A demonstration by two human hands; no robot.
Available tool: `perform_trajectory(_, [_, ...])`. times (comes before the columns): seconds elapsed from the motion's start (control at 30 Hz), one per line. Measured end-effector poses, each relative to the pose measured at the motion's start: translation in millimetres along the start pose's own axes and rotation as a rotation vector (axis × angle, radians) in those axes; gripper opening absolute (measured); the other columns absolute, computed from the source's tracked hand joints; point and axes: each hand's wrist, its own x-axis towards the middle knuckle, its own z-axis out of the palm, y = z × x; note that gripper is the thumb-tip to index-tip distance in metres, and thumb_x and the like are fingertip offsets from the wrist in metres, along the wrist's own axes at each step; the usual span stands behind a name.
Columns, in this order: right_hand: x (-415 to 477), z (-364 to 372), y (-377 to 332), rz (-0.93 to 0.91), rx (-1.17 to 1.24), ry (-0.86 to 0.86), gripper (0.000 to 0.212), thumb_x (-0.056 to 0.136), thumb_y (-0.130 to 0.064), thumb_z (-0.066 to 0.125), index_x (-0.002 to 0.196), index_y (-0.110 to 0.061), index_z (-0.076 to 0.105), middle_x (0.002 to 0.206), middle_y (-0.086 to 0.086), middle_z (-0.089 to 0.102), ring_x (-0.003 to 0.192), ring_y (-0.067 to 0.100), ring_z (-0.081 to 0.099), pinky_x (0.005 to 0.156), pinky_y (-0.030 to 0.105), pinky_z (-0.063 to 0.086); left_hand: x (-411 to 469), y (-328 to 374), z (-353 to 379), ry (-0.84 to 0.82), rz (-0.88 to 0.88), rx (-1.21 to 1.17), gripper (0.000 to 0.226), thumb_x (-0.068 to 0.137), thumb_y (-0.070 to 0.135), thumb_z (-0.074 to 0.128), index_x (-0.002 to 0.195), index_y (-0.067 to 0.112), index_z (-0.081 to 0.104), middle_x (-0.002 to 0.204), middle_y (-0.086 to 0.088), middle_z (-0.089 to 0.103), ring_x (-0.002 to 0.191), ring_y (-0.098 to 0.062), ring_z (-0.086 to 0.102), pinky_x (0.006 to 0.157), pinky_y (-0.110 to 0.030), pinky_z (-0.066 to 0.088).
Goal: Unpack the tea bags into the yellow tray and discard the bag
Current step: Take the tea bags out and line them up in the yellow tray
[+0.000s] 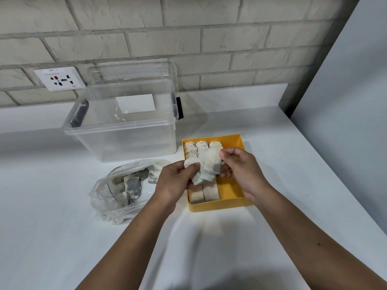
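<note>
The yellow tray [234, 139] sits on the white counter with several tea bags lined up along its left side. Just above its left half, my left hand [176, 181] and my right hand [240, 166] together hold a small bunch of pale tea bags [209, 164]. My left fingers pinch the lower left corner of the bunch. My right fingers grip its upper right edge. To the left of the tray lies a crumpled clear plastic bag [123, 189] with several tea bags inside.
A clear plastic storage box [123, 126] with black latches stands behind the bag, its lid leaning on the brick wall. A wall socket [60, 78] is at the back left. The counter's right edge [335, 174] runs diagonally past the tray.
</note>
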Motion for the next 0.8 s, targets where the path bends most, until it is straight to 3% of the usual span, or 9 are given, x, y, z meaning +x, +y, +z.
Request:
perform_trajectory(0.1, [13.1, -16.7, -4.7, -0.113, -0.184, 0.158, 0.008, 0.096, -0.017, 0.059, 0.096, -0.01, 0.063, 0.081, 0.002, 0.066, 0.054, 0.009, 0.058, 0.052, 0.025, 0.05, 4.2, -1.1, -6.3, 0.028, 0.005, 0.005, 0.014, 0.095, 0.015, 0.064, 0.098, 0.007, 0.075, 0.09, -0.012, 0.078, 0.082, -0.02, 0.074, 0.068, -0.026, 0.061])
perform_trajectory(0.17, [23.5, -28.8, -6.6, -0.236, -0.48, 0.257, 0.009, 0.096, -0.021, 0.059, 0.096, -0.014, 0.064, 0.084, -0.004, 0.065, 0.067, 0.011, 0.06, 0.065, 0.029, 0.05, 6.7, -3.0, -11.9, 0.047, 0.017, -0.003, 0.015, 0.095, 0.015, 0.064, 0.101, 0.006, 0.075, 0.093, -0.013, 0.077, 0.087, -0.025, 0.075, 0.074, -0.032, 0.062])
perform_trajectory(0.23, [29.1, -32.6, -4.8, -0.282, -0.713, 0.253, 0.009, 0.095, -0.022, 0.06, 0.096, -0.014, 0.066, 0.088, -0.003, 0.066, 0.08, 0.014, 0.061, 0.072, 0.026, 0.046, 8.5, -5.4, -14.8, 0.063, 0.028, 0.009, 0.015, 0.095, 0.016, 0.064, 0.101, 0.006, 0.074, 0.092, -0.012, 0.078, 0.087, -0.025, 0.075, 0.074, -0.031, 0.062])
perform_trajectory(0.33, [34.2, -23.6, 7.3, -0.221, -0.855, 0.188, 0.009, 0.094, -0.021, 0.059, 0.094, -0.014, 0.065, 0.093, 0.001, 0.068, 0.087, 0.019, 0.062, 0.072, 0.025, 0.043, 8.4, -9.7, -14.9, 0.074, 0.043, 0.059, 0.014, 0.095, 0.016, 0.064, 0.1, 0.009, 0.074, 0.087, -0.006, 0.078, 0.085, -0.02, 0.075, 0.069, -0.023, 0.06])
perform_trajectory(0.47, [42.1, -11.8, 22.5, -0.127, -0.982, 0.131, 0.013, 0.097, -0.022, 0.055, 0.099, -0.012, 0.064, 0.101, 0.006, 0.069, 0.095, 0.025, 0.063, 0.077, 0.03, 0.048, 8.9, -9.3, -14.8, 0.061, 0.058, 0.062, 0.012, 0.095, 0.014, 0.063, 0.1, 0.009, 0.074, 0.083, -0.003, 0.079, 0.081, -0.015, 0.076, 0.065, -0.019, 0.058])
perform_trajectory(0.6, [48.7, -8.2, 25.1, -0.115, -1.043, 0.162, 0.015, 0.098, -0.023, 0.051, 0.101, -0.011, 0.06, 0.099, 0.008, 0.067, 0.094, 0.027, 0.062, 0.072, 0.03, 0.045, 10.5, -8.1, -15.8, 0.059, 0.059, 0.093, 0.012, 0.095, 0.016, 0.064, 0.099, 0.01, 0.074, 0.084, -0.004, 0.079, 0.081, -0.016, 0.076, 0.065, -0.018, 0.058])
perform_trajectory(0.73, [56.2, -5.8, 28.8, -0.107, -0.974, 0.14, 0.014, 0.098, -0.022, 0.053, 0.098, -0.01, 0.06, 0.091, 0.011, 0.069, 0.082, 0.028, 0.067, 0.076, 0.037, 0.056, 11.8, -10.4, -15.5, 0.072, 0.055, 0.095, 0.011, 0.095, 0.015, 0.065, 0.096, 0.011, 0.074, 0.083, -0.005, 0.078, 0.08, -0.017, 0.076, 0.063, -0.017, 0.056])
perform_trajectory(0.8, [57.9, -6.0, 30.7, -0.098, -0.864, 0.104, 0.01, 0.098, -0.02, 0.054, 0.097, -0.012, 0.058, 0.089, 0.011, 0.069, 0.069, 0.026, 0.069, 0.069, 0.04, 0.059, 12.8, -11.2, -15.7, 0.078, 0.052, 0.102, 0.01, 0.095, 0.015, 0.065, 0.096, 0.011, 0.074, 0.083, -0.003, 0.078, 0.079, -0.016, 0.076, 0.061, -0.016, 0.055])
